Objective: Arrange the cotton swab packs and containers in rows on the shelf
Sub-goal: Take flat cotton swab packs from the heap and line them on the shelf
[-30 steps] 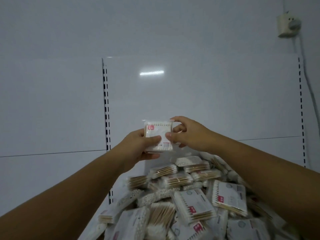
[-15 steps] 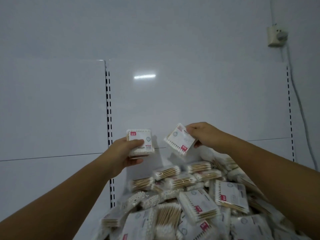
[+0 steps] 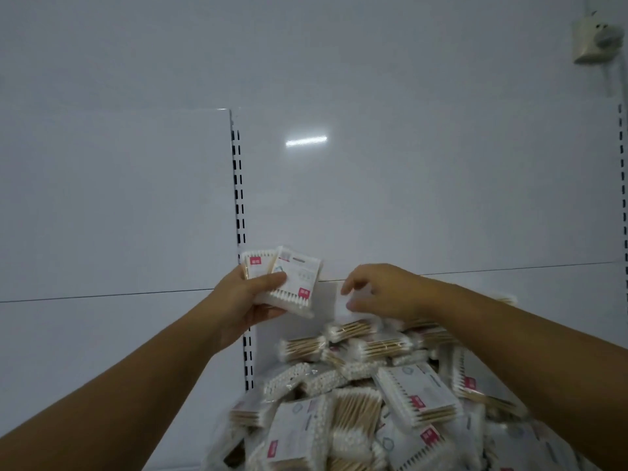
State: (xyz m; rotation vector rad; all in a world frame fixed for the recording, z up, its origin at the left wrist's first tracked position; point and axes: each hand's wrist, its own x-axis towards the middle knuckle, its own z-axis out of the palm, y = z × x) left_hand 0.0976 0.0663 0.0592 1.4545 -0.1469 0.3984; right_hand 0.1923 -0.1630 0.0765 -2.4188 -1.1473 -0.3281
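Note:
My left hand (image 3: pixel 249 299) grips two flat cotton swab packs (image 3: pixel 299 283), white with red labels, fanned one over the other and held up against the shelf's back panel. My right hand (image 3: pixel 384 294) reaches down to the far top of the pile and pinches the edge of a white pack (image 3: pixel 341 309) between thumb and fingers. Below both hands a loose heap of swab packs (image 3: pixel 356 402) fills the shelf, some showing wooden sticks, some showing white tips. The shelf floor is hidden under the heap.
A slotted upright (image 3: pixel 239 198) runs down the white back panel (image 3: pixel 424 198) just behind my left hand. A second slotted upright (image 3: pixel 624 205) is at the right edge. A wall socket with a plug (image 3: pixel 594 39) sits top right.
The pack my right hand held has gone over to my left hand, which now holds two. My right hand has dropped to the pile and taken the edge of another pack.

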